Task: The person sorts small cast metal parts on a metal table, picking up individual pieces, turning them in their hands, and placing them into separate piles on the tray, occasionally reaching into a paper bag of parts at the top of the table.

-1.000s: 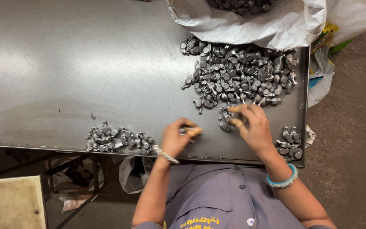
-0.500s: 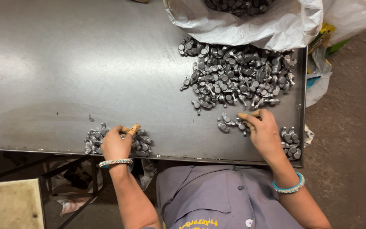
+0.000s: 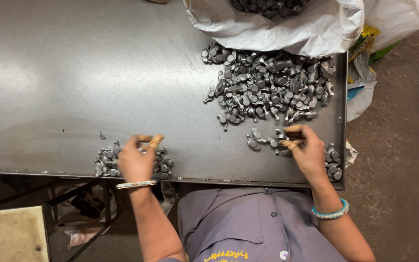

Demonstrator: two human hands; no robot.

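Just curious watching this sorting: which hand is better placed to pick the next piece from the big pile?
Probably the right hand: its fingers sit just below the big pile. The left hand is over the small pile.

We see a crumpled white woven sack (image 3: 287, 29) at top centre, mouth open onto the table w/ dark metal parts inside. Right of it, yellow-green and blue-white plastic bags (image 3: 364, 73) hang off the edge.

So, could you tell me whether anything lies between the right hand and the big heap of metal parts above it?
Nothing visible does. The right hand rests among a few loose parts on the steel table, and only bare tabletop separates them from the big heap.
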